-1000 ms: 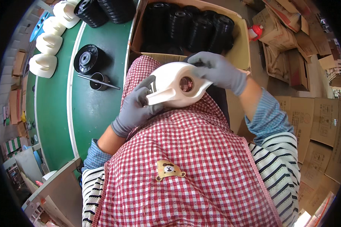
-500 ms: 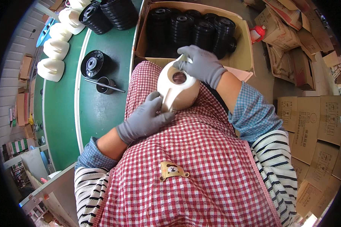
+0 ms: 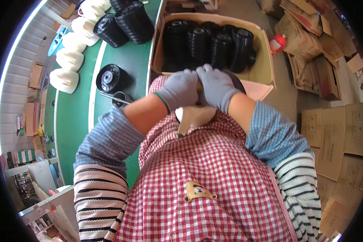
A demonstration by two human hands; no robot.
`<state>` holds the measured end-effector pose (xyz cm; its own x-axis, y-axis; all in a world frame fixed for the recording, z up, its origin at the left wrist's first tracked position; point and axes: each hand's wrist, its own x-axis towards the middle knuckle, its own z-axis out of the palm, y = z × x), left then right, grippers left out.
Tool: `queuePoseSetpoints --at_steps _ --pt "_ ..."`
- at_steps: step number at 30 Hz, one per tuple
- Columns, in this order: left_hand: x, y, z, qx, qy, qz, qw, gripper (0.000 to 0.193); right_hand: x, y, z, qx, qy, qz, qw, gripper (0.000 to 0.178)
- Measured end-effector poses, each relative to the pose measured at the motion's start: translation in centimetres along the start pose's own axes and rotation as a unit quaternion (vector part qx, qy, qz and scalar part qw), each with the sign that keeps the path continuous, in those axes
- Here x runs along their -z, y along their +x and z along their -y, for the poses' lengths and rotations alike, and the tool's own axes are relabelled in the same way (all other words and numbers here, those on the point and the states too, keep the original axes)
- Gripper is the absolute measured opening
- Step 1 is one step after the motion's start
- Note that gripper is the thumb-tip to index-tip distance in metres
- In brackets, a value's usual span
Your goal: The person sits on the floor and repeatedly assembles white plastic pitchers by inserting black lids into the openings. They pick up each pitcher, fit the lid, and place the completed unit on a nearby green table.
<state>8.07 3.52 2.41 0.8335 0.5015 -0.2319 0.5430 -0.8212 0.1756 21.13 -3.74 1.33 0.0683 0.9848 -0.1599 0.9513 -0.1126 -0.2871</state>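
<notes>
On my lap lies a white plastic jug top [image 3: 197, 116] with a spout-like end, tipped on its side and partly hidden by my hands. My left hand [image 3: 179, 89], in a grey glove, is curled over its far side. Beside it my right hand [image 3: 217, 86], also gloved in grey, grips the same side with the fingers bent down. The two hands nearly touch. A dark rounded edge [image 3: 234, 82] shows just past my right hand; what it belongs to is hidden. My fingertips are out of sight behind the piece.
A carton [image 3: 272, 64] holding stacked black ribbed plastic parts [image 3: 222, 50] stands ahead. On the green table [image 3: 70, 133] at left are white jug tops [image 3: 64, 80], black stacks [image 3: 135, 24], a black round part [image 3: 110, 78] and a small dark cup [image 3: 121, 98] with a rod across it. Cardboard boxes [image 3: 330, 141] fill the right.
The jug top has turned from hole-up to lying tipped over. My left hand has moved forward from its near left side to its far side, beside my right hand.
</notes>
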Motion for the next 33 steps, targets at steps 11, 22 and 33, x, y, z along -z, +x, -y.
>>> queuePoseSetpoints --at_steps 11,22,33 --pt "-3.9 1.0 -0.7 0.007 -0.022 -0.011 1.000 0.043 -3.6 0.0 -2.0 -0.024 0.083 0.000 0.996 0.062" --pt "-1.3 -3.6 2.8 -0.009 -0.486 0.038 0.873 0.058 -2.7 -3.6 -6.1 0.049 0.478 0.001 0.877 0.076" --pt "-2.3 0.2 -0.7 -0.029 -0.073 -0.056 0.995 0.044 -2.3 -2.0 -2.1 -0.073 0.111 0.006 0.991 0.076"
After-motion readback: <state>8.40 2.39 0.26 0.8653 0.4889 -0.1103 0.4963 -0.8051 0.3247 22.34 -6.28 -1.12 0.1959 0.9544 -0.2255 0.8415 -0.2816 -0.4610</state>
